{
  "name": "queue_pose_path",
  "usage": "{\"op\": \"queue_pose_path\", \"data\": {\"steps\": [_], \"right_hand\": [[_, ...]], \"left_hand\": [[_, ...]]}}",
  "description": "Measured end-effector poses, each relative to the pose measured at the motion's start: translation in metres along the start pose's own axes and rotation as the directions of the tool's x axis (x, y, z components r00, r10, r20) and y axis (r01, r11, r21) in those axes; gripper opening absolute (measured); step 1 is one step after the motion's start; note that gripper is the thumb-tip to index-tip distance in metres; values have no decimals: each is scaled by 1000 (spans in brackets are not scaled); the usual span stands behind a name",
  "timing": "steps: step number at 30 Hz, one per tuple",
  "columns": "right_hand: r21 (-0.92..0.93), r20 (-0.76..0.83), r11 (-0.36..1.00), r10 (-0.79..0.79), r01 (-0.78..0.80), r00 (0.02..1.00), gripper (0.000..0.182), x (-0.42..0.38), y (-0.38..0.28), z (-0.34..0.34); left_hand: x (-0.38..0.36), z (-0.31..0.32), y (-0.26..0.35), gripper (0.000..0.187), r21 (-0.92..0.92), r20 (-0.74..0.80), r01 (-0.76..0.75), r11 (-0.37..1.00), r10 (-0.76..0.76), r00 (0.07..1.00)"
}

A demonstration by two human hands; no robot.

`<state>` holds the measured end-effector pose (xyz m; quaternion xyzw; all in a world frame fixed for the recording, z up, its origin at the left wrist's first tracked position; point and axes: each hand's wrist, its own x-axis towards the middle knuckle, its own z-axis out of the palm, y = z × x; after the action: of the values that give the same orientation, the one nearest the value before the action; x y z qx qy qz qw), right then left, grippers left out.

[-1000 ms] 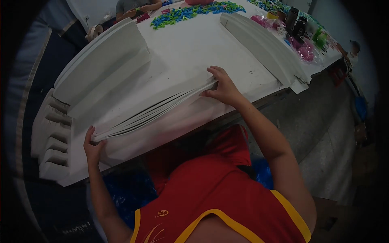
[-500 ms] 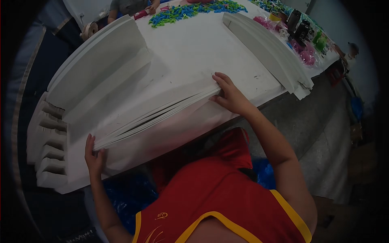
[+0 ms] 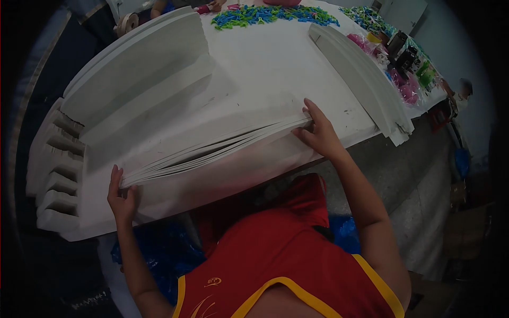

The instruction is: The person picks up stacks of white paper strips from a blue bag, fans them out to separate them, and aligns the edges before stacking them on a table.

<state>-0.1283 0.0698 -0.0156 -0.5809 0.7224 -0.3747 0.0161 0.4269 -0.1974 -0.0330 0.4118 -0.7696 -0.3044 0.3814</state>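
Across the near part of the white table (image 3: 254,74) lies a thin stack of white sheets (image 3: 212,151), seen along its edge, with gaps between the sheets at the middle. My left hand (image 3: 122,199) holds the left end, thumb on the near side and fingers on the far side. At the other end my right hand (image 3: 321,132) grips the stack between thumb and fingers. Behind the left end stand tall folded white sheets (image 3: 143,69), and more folded stacks (image 3: 61,183) sit at the table's left edge.
A curved pile of white sheets (image 3: 360,79) lies at the right. Blue and green clips (image 3: 275,17) are heaped at the far side. Dark bottles (image 3: 405,57) and pink bags (image 3: 405,87) stand at the far right. Other people (image 3: 464,90) are partly visible beyond the table.
The view has shifted slightly. My right hand has moved outward to the right with its end of the stack, and the gaps between the sheets look wider.
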Motion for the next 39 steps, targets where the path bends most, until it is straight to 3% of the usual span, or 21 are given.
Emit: {"op": "queue_pose_path", "data": {"steps": [2,3,5,7,9,12,18,19,21,23,24,25,26,27,28,30,32,33,35,36,39], "right_hand": [[164,30,936,310,-310,950,96,-3,-10,-1],[159,31,936,314,-315,949,96,-4,-8,-1],[158,-55,964,223,-212,973,100,-5,-6,1],[161,-19,962,227,-221,974,101,-4,-10,-5],[161,3,960,232,-229,973,102,-4,-7,-9],[141,-21,982,127,-123,992,93,-6,-2,-8],[11,222,997,74,-78,972,58,17,-17,-32],[7,273,996,85,-90,958,53,25,-17,-36],[10,335,996,76,-84,939,49,44,-17,-45],[106,554,938,220,-330,803,49,66,-17,-52],[113,564,942,202,-317,801,49,79,-24,-54],[40,675,925,254,-379,692,45,92,-33,-57],[-43,766,904,303,-425,567,41,101,-40,-57],[-38,769,911,289,-411,570,41,105,-39,-51],[-56,789,904,301,-425,536,41,108,-33,-42],[-73,811,902,302,-425,502,42,115,-30,-35],[-108,792,878,359,-466,494,53,114,-30,-32],[-106,801,886,345,-452,489,53,113,-26,-33],[-119,789,991,129,-56,601,51,112,-20,-34],[-111,797,993,111,-37,593,51,111,-27,-30],[-345,721,936,221,65,656,53,105,-50,-22]], "left_hand": [[-1,-1,4,59,34,-3,-32,999,32,999],[-3,-1,7,59,72,-4,-60,996,61,998],[-4,-2,16,58,92,10,-18,996,17,1000],[-5,-5,14,56,115,19,15,993,-17,1000],[1,-6,5,57,211,133,-111,971,84,988],[3,-4,8,55,322,153,-208,924,166,974],[23,-23,22,40,445,286,-303,843,187,940],[27,-30,29,40,458,268,-290,841,180,946],[37,-46,55,33,331,241,-40,943,-44,970],[57,-70,56,33,306,298,43,951,-138,945],[66,-79,57,33,275,373,113,955,-215,903],[73,-81,58,33,281,358,124,952,-224,906],[80,-79,62,37,344,398,217,914,-351,848],[83,-77,66,40,407,427,299,863,-469,773],[83,-74,65,40,406,413,307,861,-473,778],[81,-65,58,43,497,539,2,868,-310,783],[79,-60,53,44,516,534,6,857,-327,780],[77,-60,51,46,532,539,-1,846,-339,771],[78,-61,47,46,563,522,-8,826,-348,779],[79,-62,47,47,587,520,-36,809,-343,782],[78,-60,53,46,677,498,-110,728,-342,797]]}}
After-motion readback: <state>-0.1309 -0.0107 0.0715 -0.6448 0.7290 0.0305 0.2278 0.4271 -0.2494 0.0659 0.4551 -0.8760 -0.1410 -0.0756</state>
